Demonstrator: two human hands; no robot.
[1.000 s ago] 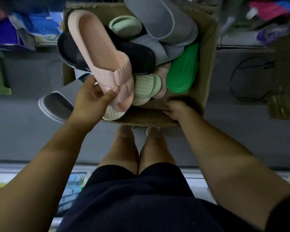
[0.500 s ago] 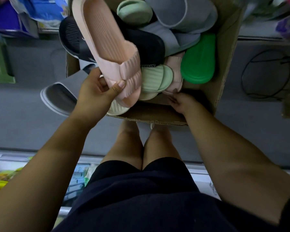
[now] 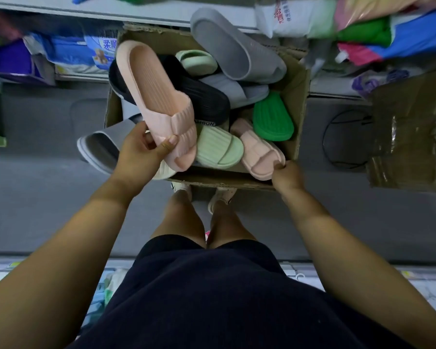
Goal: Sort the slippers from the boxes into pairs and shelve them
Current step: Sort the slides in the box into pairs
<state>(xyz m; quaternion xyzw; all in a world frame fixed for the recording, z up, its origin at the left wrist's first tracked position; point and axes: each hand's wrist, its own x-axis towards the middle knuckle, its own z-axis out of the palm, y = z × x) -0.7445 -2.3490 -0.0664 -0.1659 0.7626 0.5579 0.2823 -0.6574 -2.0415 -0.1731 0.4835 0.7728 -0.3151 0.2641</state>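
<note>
black slipper (image 3: 202,99) strap reads "hion", blue package (image 3: 96,50) shows "柔".

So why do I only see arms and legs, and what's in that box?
The camera sits on a person's head and looks down, so you see their arms and legs. No robot, just bare hands. On the grey floor stands a brown cardboard box heaped with slippers, among them a black ribbed slipper and a bright green slipper. The left hand grips a long pale pink ribbed slipper above the pile. The right hand pinches the end of a second pale pink slipper at the box's near corner. They look like a matching pair.
</note>
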